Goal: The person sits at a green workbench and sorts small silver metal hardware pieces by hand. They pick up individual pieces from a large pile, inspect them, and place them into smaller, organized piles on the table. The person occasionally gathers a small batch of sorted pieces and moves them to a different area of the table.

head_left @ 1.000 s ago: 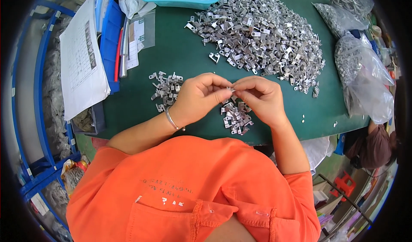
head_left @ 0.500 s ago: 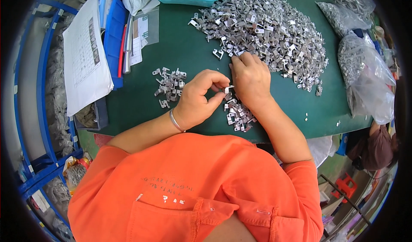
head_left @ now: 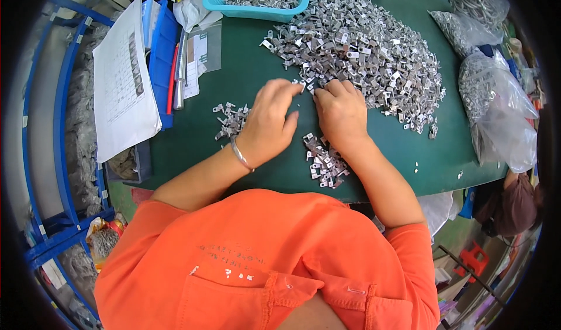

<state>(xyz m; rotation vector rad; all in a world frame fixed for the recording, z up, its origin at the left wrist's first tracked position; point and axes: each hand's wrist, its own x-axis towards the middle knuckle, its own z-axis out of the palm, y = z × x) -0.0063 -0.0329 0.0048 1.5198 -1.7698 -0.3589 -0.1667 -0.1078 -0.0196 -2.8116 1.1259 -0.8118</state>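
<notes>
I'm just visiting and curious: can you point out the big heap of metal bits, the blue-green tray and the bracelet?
big heap of metal bits (head_left: 368,55), head view, middle of the heap.
blue-green tray (head_left: 257,11), head view, its near rim.
bracelet (head_left: 241,154), head view, the band on the left wrist.

Both forearms reaching forward from the lower edge, bare below short orange sleeves, converging toward the middle. Left hand lying palm down, knuckles up, fingers curling forward with the forefinger stretching out toward the other hand, thumb tucking in on the inner side, a thin metal bangle circling the wrist. Right hand lying just beside it, palm down, fingers bending at the tips. Fingertips of the two hands nearly meeting.
</notes>
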